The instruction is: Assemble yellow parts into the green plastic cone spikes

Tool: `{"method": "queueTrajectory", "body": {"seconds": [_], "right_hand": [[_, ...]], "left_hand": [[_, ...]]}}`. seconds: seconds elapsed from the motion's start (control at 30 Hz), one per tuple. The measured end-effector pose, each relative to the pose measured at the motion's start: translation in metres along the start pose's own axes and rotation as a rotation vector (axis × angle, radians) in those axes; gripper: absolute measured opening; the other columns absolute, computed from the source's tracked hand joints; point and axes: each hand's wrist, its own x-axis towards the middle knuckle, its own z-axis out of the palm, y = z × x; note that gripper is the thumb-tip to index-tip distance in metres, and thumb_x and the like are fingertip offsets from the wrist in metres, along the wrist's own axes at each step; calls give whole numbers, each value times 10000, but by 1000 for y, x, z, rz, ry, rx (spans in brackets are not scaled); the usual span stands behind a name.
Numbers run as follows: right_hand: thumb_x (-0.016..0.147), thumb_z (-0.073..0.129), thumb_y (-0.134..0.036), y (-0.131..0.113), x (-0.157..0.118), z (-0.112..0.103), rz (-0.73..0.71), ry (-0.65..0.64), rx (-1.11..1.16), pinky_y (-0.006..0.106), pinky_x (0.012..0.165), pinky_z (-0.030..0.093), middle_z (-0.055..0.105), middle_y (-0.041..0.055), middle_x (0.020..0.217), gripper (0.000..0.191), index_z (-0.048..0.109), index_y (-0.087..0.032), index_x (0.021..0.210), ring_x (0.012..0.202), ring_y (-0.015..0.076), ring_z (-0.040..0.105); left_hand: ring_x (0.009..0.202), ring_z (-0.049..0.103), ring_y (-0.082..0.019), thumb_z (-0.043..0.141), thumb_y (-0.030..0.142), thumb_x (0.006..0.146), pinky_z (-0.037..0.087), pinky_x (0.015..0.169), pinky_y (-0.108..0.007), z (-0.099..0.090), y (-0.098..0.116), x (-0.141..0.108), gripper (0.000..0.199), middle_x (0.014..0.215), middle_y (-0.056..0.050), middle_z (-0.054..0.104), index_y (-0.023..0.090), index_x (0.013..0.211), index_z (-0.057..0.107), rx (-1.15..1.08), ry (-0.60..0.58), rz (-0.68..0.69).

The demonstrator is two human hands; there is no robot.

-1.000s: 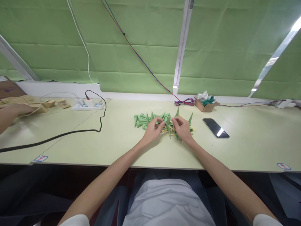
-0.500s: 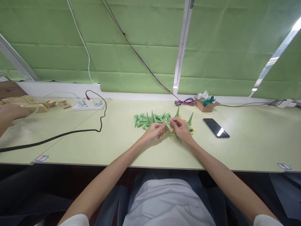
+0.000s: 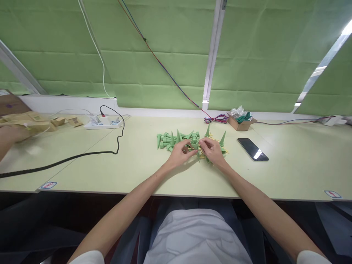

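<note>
Green plastic cones [image 3: 166, 140] lie in a pile at the middle of the table, some of them upright. One green cone [image 3: 194, 143] has its round open end facing up, between my two hands. My left hand [image 3: 180, 153] grips this cone at its left side with thumb and fingers. At its right, my right hand [image 3: 211, 149] has its fingertips pinched by the rim; what they hold is too small to make out. Small yellow pieces [image 3: 226, 150] and more green cones [image 3: 223, 139] lie under and beside my right hand.
A black phone [image 3: 253, 149] and a small cardboard box [image 3: 239, 124] are on the right. On the left are a power strip [image 3: 103, 124], a black cable [image 3: 82, 155], tan packets [image 3: 41, 126] and another person's hand [image 3: 13, 134].
My left hand has shifted its hold, and the green cone between my hands now shows its open end. The other person's hand at the far left has moved slightly.
</note>
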Motion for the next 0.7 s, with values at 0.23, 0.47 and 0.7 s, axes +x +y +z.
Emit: {"method": "queueTrajectory", "body": {"seconds": [0.23, 0.47, 0.7], "right_hand": [[903, 563, -489, -2, 0, 1, 0, 8, -2, 253, 477, 316, 465, -26, 571, 340, 600, -185, 757, 499, 107, 399], [909, 575, -472, -1, -1, 3, -6, 17, 100, 247, 488, 361, 504, -18, 623, 295, 619, -192, 828, 527, 108, 450], [910, 574, -482, 2, 2, 2, -29, 46, 119, 241, 487, 377, 553, 7, 686, 304, 625, -190, 843, 569, 115, 494]], "left_hand": [[587, 500, -92, 700, 397, 800, 414, 536, -239, 3, -9, 3, 316, 887, -38, 587, 157, 989, 618, -7, 48, 89], [604, 492, -109, 664, 468, 819, 404, 569, -246, 0, -5, 4, 323, 720, -1, 562, 160, 766, 587, 3, 62, 27], [516, 464, -96, 594, 546, 861, 343, 474, -246, -3, 0, 5, 431, 707, -37, 612, 128, 879, 699, -207, -112, -111]]}}
